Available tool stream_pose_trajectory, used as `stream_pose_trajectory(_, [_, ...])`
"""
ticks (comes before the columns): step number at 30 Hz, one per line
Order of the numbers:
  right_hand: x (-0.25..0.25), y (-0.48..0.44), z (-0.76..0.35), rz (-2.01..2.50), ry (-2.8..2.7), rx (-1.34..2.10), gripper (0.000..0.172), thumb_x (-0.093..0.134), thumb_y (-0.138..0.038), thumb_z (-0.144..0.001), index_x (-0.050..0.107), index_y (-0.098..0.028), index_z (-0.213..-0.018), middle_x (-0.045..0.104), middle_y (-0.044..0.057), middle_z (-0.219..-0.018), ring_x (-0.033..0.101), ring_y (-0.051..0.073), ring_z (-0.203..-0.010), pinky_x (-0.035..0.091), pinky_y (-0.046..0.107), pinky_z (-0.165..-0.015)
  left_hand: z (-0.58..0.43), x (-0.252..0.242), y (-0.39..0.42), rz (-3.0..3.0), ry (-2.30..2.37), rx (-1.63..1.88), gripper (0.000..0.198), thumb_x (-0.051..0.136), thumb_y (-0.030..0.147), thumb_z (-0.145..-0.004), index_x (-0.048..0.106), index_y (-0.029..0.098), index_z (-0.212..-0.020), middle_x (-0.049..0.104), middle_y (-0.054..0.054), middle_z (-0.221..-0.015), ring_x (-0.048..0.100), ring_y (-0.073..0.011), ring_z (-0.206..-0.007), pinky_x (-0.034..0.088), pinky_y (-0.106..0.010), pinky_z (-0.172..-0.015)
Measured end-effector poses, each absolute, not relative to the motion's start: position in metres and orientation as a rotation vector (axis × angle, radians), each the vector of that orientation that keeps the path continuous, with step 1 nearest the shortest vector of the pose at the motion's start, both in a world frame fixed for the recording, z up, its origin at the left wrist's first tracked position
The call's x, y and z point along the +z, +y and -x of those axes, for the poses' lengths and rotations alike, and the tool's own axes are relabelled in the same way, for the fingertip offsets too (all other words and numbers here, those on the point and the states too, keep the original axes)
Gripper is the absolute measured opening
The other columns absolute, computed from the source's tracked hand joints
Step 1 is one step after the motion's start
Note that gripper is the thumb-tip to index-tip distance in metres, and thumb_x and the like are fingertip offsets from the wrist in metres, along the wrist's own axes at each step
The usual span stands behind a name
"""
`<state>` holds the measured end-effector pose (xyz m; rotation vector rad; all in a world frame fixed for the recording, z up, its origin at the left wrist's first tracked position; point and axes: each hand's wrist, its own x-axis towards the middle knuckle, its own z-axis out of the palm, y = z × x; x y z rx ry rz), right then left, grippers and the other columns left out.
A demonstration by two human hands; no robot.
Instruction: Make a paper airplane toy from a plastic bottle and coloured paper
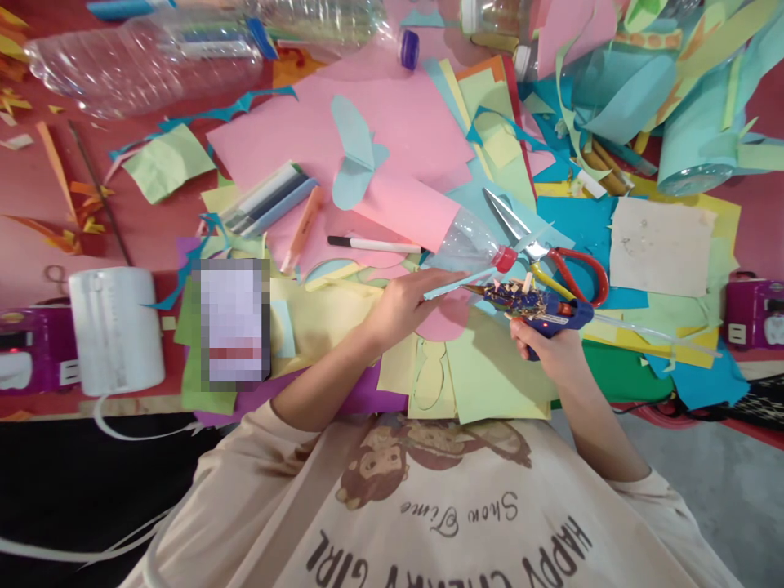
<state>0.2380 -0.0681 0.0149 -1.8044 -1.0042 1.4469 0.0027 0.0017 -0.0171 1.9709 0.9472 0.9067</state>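
My right hand point(542, 347) is wrapped round the handle of a blue hot glue gun point(554, 314), whose nozzle points left. Bits of paper and dried glue cover its body. The fingers of my left hand point(404, 302) pinch a narrow light blue paper piece point(456, 284), right at the nozzle tip. Just beyond lies a clear plastic bottle point(469, 237) with a red cap, partly wrapped in pink paper point(410, 204). Scissors point(539, 249) with red and yellow handles lie next to the bottle and the glue gun. A glue stick point(655, 333) extends from the gun's back.
Coloured paper sheets cover much of the red table point(37, 184). Markers point(269, 200), a white-barrelled pen point(373, 244), a phone-like device point(236, 322) and a white power strip point(116, 331) lie to the left. Plastic bottles point(140, 69) stretch along the back. A blue paper-covered bottle point(698, 135) is at right.
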Motion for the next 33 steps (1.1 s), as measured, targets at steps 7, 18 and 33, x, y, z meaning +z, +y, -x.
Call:
stream_pose_trajectory(7, [0.0134, -0.0684, -0.2402, 1.809, -0.947, 1.451, 0.031, 0.073, -0.042, -0.071, 0.058, -0.018, -0.059, 0.053, -0.003, -0.045, 0.046, 0.009, -0.041, 0.038, 0.023, -0.042, -0.0035, -0.0145, 0.0019, -1.987, 0.959, 0.898, 0.036, 0.050, 0.009, -0.090, 0.067, 0.020, -0.120, 0.074, -0.004, -0.113, 0.070, -0.0146, -0.100, 0.055, -0.020, -0.075])
stream_pose_trajectory(18, [0.0133, -0.0675, -0.2399, 1.802, -0.872, 1.455, 0.027, 0.073, -0.039, -0.068, 0.058, -0.018, -0.062, 0.055, -0.003, -0.048, 0.045, 0.007, -0.039, 0.037, 0.021, -0.039, -0.0040, -0.0169, 0.0019, -2.026, 0.936, 0.983, 0.043, 0.048, 0.002, -0.085, 0.068, 0.020, -0.118, 0.075, -0.004, -0.112, 0.071, -0.0139, -0.099, 0.055, -0.019, -0.075])
stream_pose_trajectory(33, [0.0117, -0.0677, -0.2454, 1.774, -0.873, 1.420, 0.025, 0.072, -0.037, -0.069, 0.060, -0.018, -0.059, 0.053, -0.003, -0.044, 0.044, 0.008, -0.038, 0.037, 0.021, -0.039, -0.0043, -0.0158, 0.0028, -1.980, 0.932, 0.978, 0.039, 0.050, 0.005, -0.087, 0.068, 0.020, -0.118, 0.075, -0.006, -0.112, 0.072, -0.0149, -0.099, 0.056, -0.019, -0.073])
